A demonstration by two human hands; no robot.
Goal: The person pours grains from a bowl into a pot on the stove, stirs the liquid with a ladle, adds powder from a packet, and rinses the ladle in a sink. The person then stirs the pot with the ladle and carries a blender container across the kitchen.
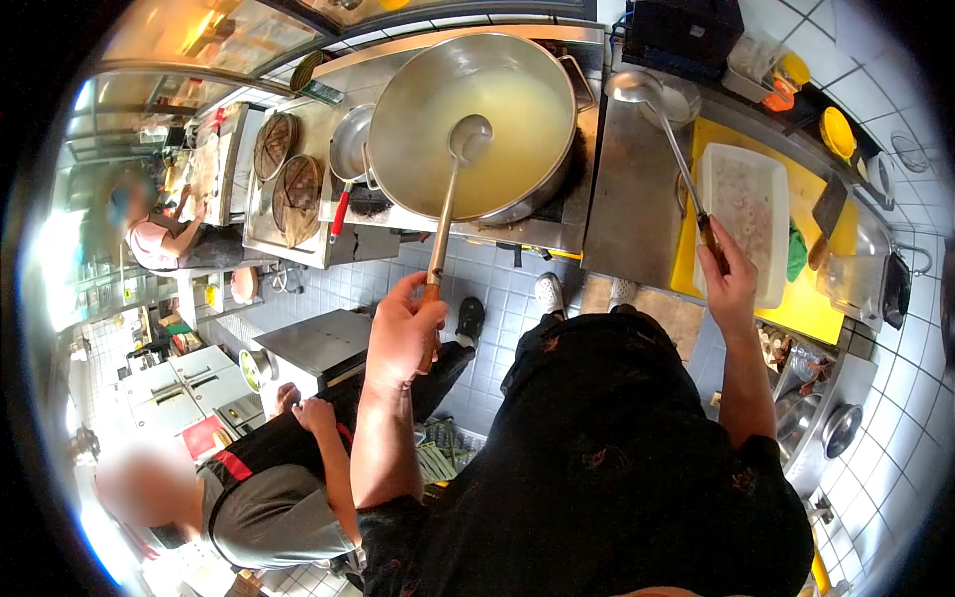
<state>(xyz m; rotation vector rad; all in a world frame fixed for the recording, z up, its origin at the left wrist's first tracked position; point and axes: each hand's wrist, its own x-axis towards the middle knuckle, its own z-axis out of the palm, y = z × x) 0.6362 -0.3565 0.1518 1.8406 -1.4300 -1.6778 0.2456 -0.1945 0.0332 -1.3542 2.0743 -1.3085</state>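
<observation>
Evidently both hands were occupied. Through the head camera I saw my left hand (406, 323) wrapped around the wooden grip of a steel ladle (449, 211), its shaft crossing the near rim of the big pot (396, 139) and its bowl well inside the mouth. From my distance I couldn't tell whether the bowl met the pale yellow liquid (522, 114). My right hand (729, 271) gripped a second ladle (680, 161) by its dark handle, the scoop reaching toward the back, near a small bowl (684, 98). Between the pot and the yellow board (831, 303), a stretch of steel counter (637, 194) gave me room sideways. The plastic tub (771, 164) crowded the right hand, which overlapped its left edge in view. Leftward, a small pan (351, 142) sat close beside the pot. Tiled floor (502, 363) opened below the stove (562, 235), though a co-worker (284, 512) stood near my left forearm.
</observation>
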